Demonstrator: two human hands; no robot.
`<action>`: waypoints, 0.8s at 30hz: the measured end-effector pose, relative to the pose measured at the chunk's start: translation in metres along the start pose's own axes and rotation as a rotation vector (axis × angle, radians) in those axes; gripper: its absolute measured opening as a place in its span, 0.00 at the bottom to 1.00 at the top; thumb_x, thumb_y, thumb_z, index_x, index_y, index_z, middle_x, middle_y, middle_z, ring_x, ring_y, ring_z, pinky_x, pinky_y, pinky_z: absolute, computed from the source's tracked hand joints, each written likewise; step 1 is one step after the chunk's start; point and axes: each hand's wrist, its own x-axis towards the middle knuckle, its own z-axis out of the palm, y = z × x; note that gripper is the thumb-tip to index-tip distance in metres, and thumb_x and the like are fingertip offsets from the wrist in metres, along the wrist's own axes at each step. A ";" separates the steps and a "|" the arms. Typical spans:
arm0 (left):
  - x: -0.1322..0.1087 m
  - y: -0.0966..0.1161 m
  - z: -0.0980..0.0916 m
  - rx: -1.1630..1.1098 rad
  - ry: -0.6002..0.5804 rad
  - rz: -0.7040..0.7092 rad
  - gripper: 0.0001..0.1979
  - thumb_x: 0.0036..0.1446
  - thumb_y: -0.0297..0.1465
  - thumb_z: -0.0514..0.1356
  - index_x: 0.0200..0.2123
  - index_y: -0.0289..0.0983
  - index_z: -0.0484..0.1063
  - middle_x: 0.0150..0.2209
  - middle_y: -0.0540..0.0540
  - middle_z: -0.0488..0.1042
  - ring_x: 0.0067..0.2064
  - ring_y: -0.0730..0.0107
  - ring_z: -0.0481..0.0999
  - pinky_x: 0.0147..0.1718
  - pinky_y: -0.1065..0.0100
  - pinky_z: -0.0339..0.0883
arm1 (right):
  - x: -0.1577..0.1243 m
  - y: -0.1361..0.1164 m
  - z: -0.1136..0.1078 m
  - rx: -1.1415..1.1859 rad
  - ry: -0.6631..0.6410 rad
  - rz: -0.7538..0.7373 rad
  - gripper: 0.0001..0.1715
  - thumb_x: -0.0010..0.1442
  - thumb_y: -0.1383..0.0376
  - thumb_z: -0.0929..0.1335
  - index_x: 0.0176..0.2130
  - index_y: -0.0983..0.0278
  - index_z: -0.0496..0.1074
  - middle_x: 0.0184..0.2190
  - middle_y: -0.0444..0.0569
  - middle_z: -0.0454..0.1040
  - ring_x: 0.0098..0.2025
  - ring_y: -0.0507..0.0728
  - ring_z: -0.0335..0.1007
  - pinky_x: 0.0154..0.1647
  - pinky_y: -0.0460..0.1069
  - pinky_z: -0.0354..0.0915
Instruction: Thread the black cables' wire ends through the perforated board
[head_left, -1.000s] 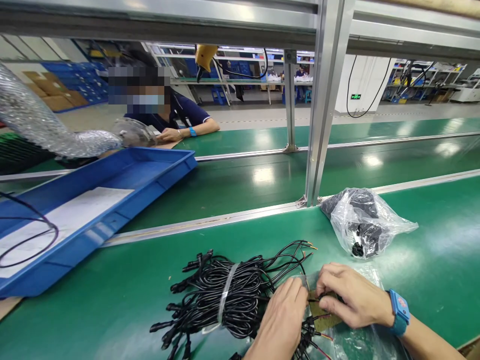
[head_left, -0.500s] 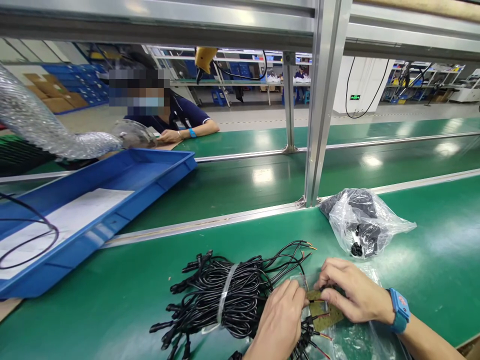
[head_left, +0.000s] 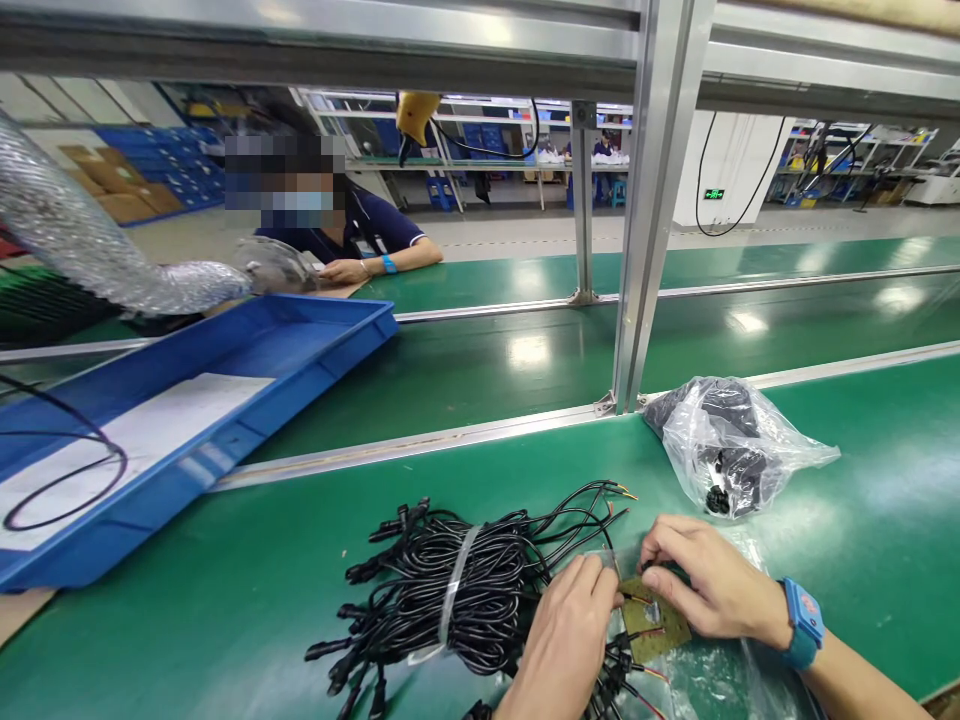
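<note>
My left hand (head_left: 566, 635) is closed at the edge of an olive-coloured board (head_left: 654, 640), apparently pinching a thin black cable whose coloured wire ends (head_left: 637, 600) lie over the board. Close by on the right, my right hand (head_left: 705, 580) has its thumb and fingers pressed together above the board's upper corner. A dark bit shows between them, too small to name. Left of my hands lies a bundle of black cables (head_left: 487, 570), held by a pale tie (head_left: 456, 590). More cable ends (head_left: 619, 665) with small black fittings lie by the board, partly behind my left hand.
Beyond my right hand sits a clear plastic bag (head_left: 750, 445) of black parts. Clear film (head_left: 712, 680) lies under the board. A blue tray (head_left: 300, 405) with paper stands at left. A metal post (head_left: 643, 220) rises from the bench; a co-worker (head_left: 375, 225) sits opposite.
My right thumb and fingers have lifted slightly off the board, uncovering more of it and a small shiny patch. My left hand stays at the board's edge. The view has shifted slightly.
</note>
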 end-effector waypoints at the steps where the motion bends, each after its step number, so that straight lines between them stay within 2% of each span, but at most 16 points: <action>1: 0.000 0.000 0.000 0.011 0.002 0.007 0.12 0.61 0.16 0.57 0.31 0.39 0.65 0.33 0.48 0.70 0.35 0.60 0.73 0.31 0.62 0.62 | 0.000 0.000 0.000 -0.009 0.004 0.015 0.06 0.71 0.62 0.62 0.41 0.62 0.65 0.35 0.49 0.71 0.36 0.57 0.66 0.37 0.51 0.61; 8: -0.005 -0.005 0.003 0.033 0.014 0.036 0.12 0.60 0.17 0.59 0.30 0.38 0.65 0.34 0.48 0.69 0.36 0.61 0.72 0.31 0.63 0.61 | 0.001 0.000 -0.001 -0.078 0.017 0.032 0.05 0.71 0.64 0.62 0.41 0.62 0.65 0.35 0.49 0.71 0.35 0.57 0.66 0.36 0.51 0.61; 19: -0.006 -0.005 -0.003 -0.034 -0.092 0.029 0.11 0.65 0.18 0.52 0.35 0.38 0.65 0.37 0.46 0.69 0.39 0.60 0.70 0.36 0.62 0.63 | 0.001 0.005 -0.001 -0.117 0.032 0.044 0.06 0.71 0.63 0.62 0.42 0.62 0.66 0.36 0.50 0.73 0.36 0.58 0.68 0.37 0.52 0.63; 24: -0.007 -0.007 -0.003 -0.059 -0.096 0.043 0.10 0.66 0.19 0.50 0.35 0.39 0.65 0.37 0.46 0.69 0.38 0.60 0.70 0.36 0.61 0.64 | 0.000 0.006 0.000 -0.123 0.044 0.044 0.06 0.71 0.63 0.62 0.43 0.62 0.66 0.36 0.49 0.73 0.36 0.58 0.68 0.37 0.52 0.63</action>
